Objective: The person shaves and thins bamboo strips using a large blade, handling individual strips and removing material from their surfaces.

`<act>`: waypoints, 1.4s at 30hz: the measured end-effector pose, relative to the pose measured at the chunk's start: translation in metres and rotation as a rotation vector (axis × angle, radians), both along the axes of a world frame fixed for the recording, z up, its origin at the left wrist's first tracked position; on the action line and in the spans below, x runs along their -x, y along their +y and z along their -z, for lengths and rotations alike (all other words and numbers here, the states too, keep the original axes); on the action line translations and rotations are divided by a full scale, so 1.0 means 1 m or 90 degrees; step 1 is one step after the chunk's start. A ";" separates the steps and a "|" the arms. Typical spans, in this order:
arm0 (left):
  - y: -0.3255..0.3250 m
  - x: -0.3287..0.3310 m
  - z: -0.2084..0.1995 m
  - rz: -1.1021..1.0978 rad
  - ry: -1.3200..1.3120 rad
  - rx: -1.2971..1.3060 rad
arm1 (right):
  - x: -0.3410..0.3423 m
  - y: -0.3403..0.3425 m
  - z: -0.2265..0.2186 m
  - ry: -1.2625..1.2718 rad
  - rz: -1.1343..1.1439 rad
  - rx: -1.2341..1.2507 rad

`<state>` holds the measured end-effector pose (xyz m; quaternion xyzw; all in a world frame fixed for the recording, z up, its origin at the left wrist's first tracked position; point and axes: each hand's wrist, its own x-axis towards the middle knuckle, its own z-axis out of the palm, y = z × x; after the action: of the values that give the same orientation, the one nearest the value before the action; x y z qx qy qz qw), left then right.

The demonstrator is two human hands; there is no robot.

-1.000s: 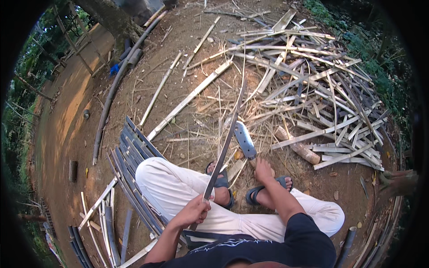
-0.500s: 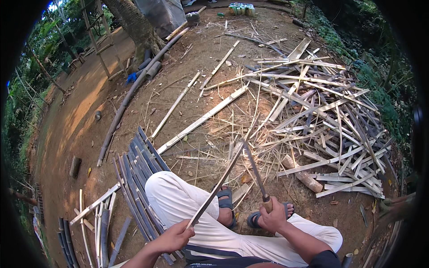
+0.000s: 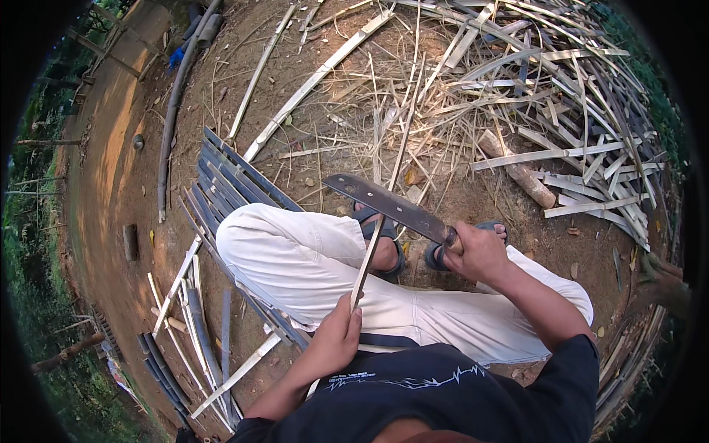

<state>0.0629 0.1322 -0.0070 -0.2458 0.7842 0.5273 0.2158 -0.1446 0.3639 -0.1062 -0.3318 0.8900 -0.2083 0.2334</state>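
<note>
My left hand (image 3: pixel 336 338) is closed around the near end of a long, narrow bamboo strip (image 3: pixel 368 260), which slants up and away past my sandaled feet. In my right hand (image 3: pixel 476 252) is the short handle of a machete (image 3: pixel 402 209). Its broad dark blade points left and lies across the strip in front of my knees. Whether the edge touches the strip or sits just above it, I cannot tell. A row of dark-skinned bamboo slats (image 3: pixel 221 177) runs beside and partly under my left leg.
A heap of split bamboo strips (image 3: pixel 561 111) spreads at the upper right, with a short log (image 3: pixel 517 168) at its near side. Thin shavings cover the ground ahead. More strips (image 3: pixel 203 340) lie at the lower left. A dark bamboo pole (image 3: pixel 176 111) lies farther left.
The machete has swung from pointing away to pointing left across the strip. My left hand has moved closer to my body. The view has tipped downward.
</note>
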 end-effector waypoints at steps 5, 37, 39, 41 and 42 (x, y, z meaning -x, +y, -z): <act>-0.005 0.012 -0.007 -0.008 -0.055 -0.062 | 0.009 -0.001 -0.015 0.089 -0.185 0.098; 0.011 0.008 -0.010 -0.213 -0.326 -0.224 | 0.201 -0.012 0.082 0.128 -0.185 -0.025; 0.009 0.009 -0.015 -0.181 -0.318 -0.202 | 0.184 -0.007 0.079 0.120 -0.242 -0.004; 0.009 0.005 -0.018 -0.178 -0.312 -0.216 | 0.196 -0.003 0.085 0.115 -0.140 -0.094; 0.008 -0.001 -0.020 -0.168 -0.326 -0.209 | 0.208 -0.002 0.091 0.113 -0.088 -0.140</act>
<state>0.0644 0.1399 0.0126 -0.4317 0.5704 0.5913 0.3723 -0.3528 0.3621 -0.1968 -0.3821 0.8994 -0.0632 0.2026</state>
